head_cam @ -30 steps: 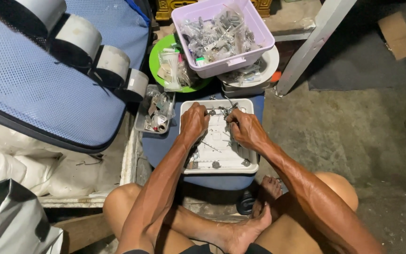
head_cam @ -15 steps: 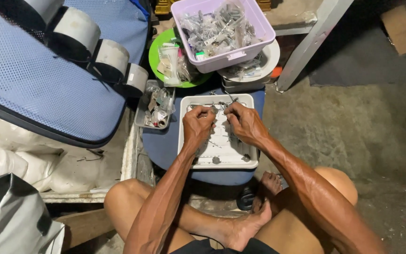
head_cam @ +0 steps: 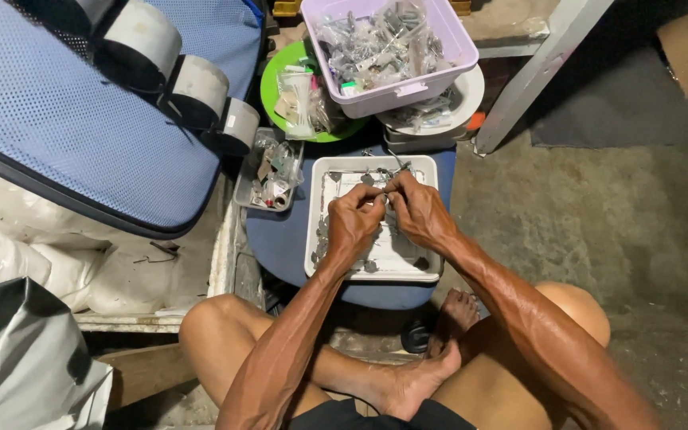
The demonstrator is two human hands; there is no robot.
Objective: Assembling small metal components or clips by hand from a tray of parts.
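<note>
Here, white tray [head_cam: 428, 171] holds small metal parts [head_cam: 324, 235].

Both hands meet over the tray [head_cam: 336, 263] on the stool [head_cam: 280, 239]; a small dish [head_cam: 242, 191] lies at its left edge, a tub [head_cam: 447, 56] behind.

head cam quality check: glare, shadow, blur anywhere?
Head view: sharp on both hands, left hand and right hand, over the white tray; mild glare on the tray; top right corner falls into deep shadow; wide-angle bending at the edges; tiny parts between the fingers unresolved.
</note>
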